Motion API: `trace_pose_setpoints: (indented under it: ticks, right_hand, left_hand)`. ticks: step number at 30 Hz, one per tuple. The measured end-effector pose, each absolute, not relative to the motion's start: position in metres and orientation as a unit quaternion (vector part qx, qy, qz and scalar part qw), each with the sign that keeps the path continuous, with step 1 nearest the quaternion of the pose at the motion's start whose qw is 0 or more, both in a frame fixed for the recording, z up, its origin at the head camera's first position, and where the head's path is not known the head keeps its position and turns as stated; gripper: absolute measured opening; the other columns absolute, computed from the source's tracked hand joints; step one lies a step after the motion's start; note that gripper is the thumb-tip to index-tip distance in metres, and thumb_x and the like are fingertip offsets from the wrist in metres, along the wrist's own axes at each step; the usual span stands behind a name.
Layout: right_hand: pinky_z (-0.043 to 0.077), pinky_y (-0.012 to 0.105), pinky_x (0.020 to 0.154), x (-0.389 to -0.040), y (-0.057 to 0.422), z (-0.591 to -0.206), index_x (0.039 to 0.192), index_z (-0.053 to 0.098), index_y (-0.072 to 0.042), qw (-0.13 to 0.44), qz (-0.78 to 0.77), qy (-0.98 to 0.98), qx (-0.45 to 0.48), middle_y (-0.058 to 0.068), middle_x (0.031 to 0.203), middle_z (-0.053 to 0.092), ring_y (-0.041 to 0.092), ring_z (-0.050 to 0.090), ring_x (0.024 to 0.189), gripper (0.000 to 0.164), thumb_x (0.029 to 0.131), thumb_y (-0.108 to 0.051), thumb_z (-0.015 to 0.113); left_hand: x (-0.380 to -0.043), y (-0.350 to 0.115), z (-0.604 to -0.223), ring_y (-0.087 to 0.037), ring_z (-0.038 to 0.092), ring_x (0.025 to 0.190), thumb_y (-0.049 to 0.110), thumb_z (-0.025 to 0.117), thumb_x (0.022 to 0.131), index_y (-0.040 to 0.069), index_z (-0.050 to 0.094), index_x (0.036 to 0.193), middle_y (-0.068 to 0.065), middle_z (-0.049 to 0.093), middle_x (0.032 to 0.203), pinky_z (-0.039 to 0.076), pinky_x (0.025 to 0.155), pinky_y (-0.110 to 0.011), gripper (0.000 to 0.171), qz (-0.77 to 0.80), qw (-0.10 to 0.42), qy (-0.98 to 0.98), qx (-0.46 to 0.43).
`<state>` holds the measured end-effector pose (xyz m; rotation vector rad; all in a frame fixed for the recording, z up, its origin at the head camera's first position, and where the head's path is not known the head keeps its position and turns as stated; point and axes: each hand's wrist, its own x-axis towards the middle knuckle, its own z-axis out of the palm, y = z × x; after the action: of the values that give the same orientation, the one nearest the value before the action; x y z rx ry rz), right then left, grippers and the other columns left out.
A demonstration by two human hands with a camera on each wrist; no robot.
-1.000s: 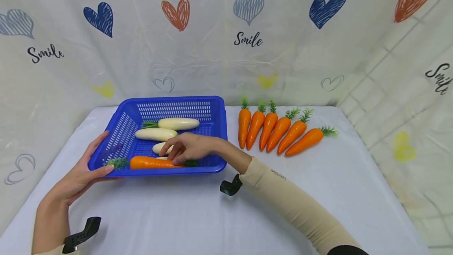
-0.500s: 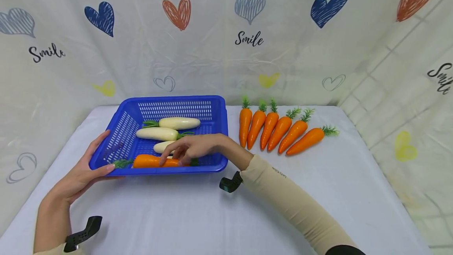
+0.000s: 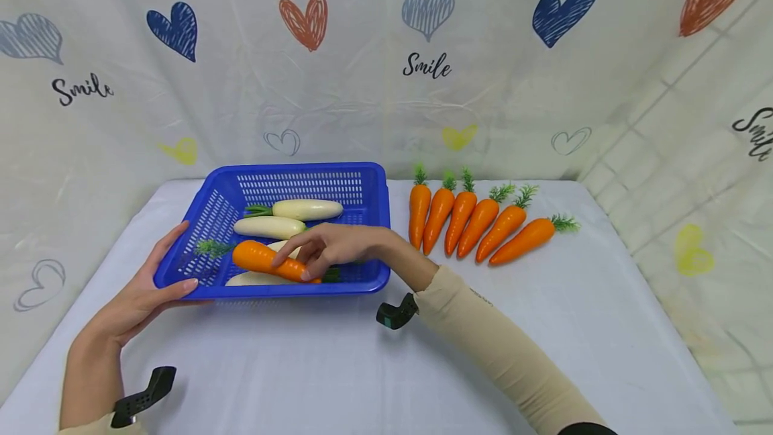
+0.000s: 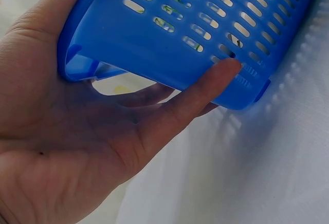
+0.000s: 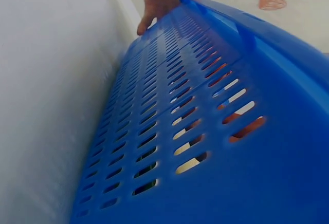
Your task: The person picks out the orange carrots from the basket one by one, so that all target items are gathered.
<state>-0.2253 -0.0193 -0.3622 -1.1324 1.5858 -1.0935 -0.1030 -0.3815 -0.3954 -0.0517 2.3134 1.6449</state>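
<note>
My right hand (image 3: 338,245) reaches over the near side of a blue plastic basket (image 3: 272,291) and pinches an orange carrot (image 3: 256,257) with a green leafy top. The carrot tilts, its leafy end raised to the left, above a white radish (image 3: 256,279) lying along the near wall. Further back in the basket lie more white radishes (image 3: 306,209). My left hand (image 3: 141,294) grips the basket's near left corner, thumb on the rim. In the left wrist view its fingers (image 4: 205,88) lie against the slotted wall. The right wrist view shows mostly the basket's outer wall (image 5: 154,95), hiding the right hand.
Several carrots (image 3: 464,223) lie fanned out on the white tablecloth (image 3: 314,368), right of the basket. A pale curtain (image 3: 356,99) printed with hearts stands behind the table.
The carrot has risen off the near side of the basket and shifted slightly right and back, uncovering the radish beneath. The right hand moved with it; the left hand keeps its grip.
</note>
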Motion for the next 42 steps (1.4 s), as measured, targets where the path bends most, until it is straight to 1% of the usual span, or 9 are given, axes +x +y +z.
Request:
trace_pose_setpoints:
  ticks: [5,10,13,15,19,23,29,36,42]
  right_hand:
    - [0.058,0.027,0.089,-0.226,-0.014,-0.36,0.143,0.06,-0.01,0.413,-0.467,0.64,-0.449,0.012,0.131,0.066,0.021,0.068,0.098,0.045,0.098,-0.005,0.066]
    - [0.059,0.031,0.096,-0.225,-0.008,-0.358,0.143,0.06,-0.011,0.39,-0.477,0.658,-0.432,0.009,0.145,0.059,0.021,0.068,0.113,0.049,0.095,-0.007,0.071]
    - [0.059,0.034,0.099,-0.225,-0.004,-0.355,0.144,0.059,-0.013,0.378,-0.486,0.66,-0.431,0.008,0.149,0.054,0.022,0.066,0.117,0.052,0.094,-0.008,0.073]
    - [0.06,0.035,0.099,-0.225,-0.002,-0.353,0.146,0.057,-0.014,0.372,-0.494,0.657,-0.431,0.007,0.15,0.052,0.023,0.067,0.117,0.054,0.094,-0.008,0.073]
    - [0.061,0.036,0.097,-0.226,0.002,-0.35,0.149,0.054,-0.015,0.369,-0.515,0.647,-0.424,0.007,0.151,0.051,0.026,0.068,0.116,0.058,0.095,-0.006,0.072]
    - [0.06,0.036,0.097,-0.228,0.008,-0.347,0.152,0.051,-0.019,0.359,-0.526,0.659,-0.401,0.01,0.147,0.055,0.027,0.069,0.116,0.061,0.095,-0.008,0.072]
    - [0.059,0.037,0.101,-0.23,0.021,-0.341,0.154,0.049,-0.025,0.33,-0.53,0.683,-0.38,0.01,0.145,0.059,0.023,0.07,0.12,0.067,0.094,-0.01,0.074]
    - [0.061,0.037,0.097,-0.231,0.033,-0.34,0.156,0.046,-0.024,0.316,-0.547,0.683,-0.367,0.013,0.141,0.06,0.025,0.07,0.118,0.071,0.094,-0.008,0.074]
    - [0.061,0.039,0.099,-0.23,0.038,-0.34,0.156,0.046,-0.026,0.301,-0.565,0.684,-0.349,0.011,0.145,0.055,0.026,0.069,0.12,0.071,0.094,-0.008,0.075]
  left_hand:
    - [-0.104,-0.38,-0.395,-0.014,0.054,0.116,0.021,0.062,0.103,0.063,-0.004,0.158,-0.026,-0.001,0.166,0.064,0.09,-0.036,0.096,0.569,0.15,0.808,-0.02]
    - [-0.103,-0.378,-0.396,-0.038,0.044,0.133,0.024,0.062,0.103,0.064,-0.005,0.157,-0.025,0.0,0.167,0.064,0.09,-0.036,0.095,0.571,0.151,0.807,-0.025]
    - [-0.103,-0.378,-0.396,-0.046,0.038,0.138,0.025,0.062,0.103,0.065,-0.005,0.157,-0.026,-0.001,0.167,0.064,0.09,-0.038,0.095,0.571,0.152,0.806,-0.025]
    - [-0.103,-0.378,-0.396,-0.044,0.04,0.136,0.024,0.062,0.103,0.064,-0.005,0.157,-0.026,-0.001,0.167,0.064,0.09,-0.038,0.095,0.572,0.151,0.806,-0.024]
    - [-0.103,-0.379,-0.397,-0.021,0.053,0.123,0.021,0.063,0.102,0.062,-0.003,0.158,-0.026,-0.001,0.167,0.064,0.09,-0.037,0.096,0.579,0.149,0.801,-0.018]
    - [-0.103,-0.38,-0.397,-0.007,0.055,0.114,0.021,0.064,0.102,0.061,-0.002,0.159,-0.026,-0.001,0.166,0.063,0.089,-0.034,0.096,0.582,0.148,0.799,-0.015]
    - [-0.105,-0.379,-0.395,-0.006,0.056,0.115,0.019,0.063,0.102,0.06,-0.002,0.16,-0.024,0.0,0.166,0.062,0.089,-0.033,0.096,0.586,0.146,0.797,-0.009]
    - [-0.107,-0.378,-0.395,-0.016,0.051,0.121,0.02,0.063,0.102,0.061,-0.002,0.159,-0.024,-0.001,0.167,0.063,0.09,-0.033,0.096,0.578,0.146,0.803,-0.011]
    - [-0.104,-0.382,-0.396,-0.013,0.051,0.119,0.02,0.063,0.102,0.061,-0.003,0.159,-0.025,-0.003,0.167,0.063,0.089,-0.034,0.097,0.573,0.148,0.806,-0.012]
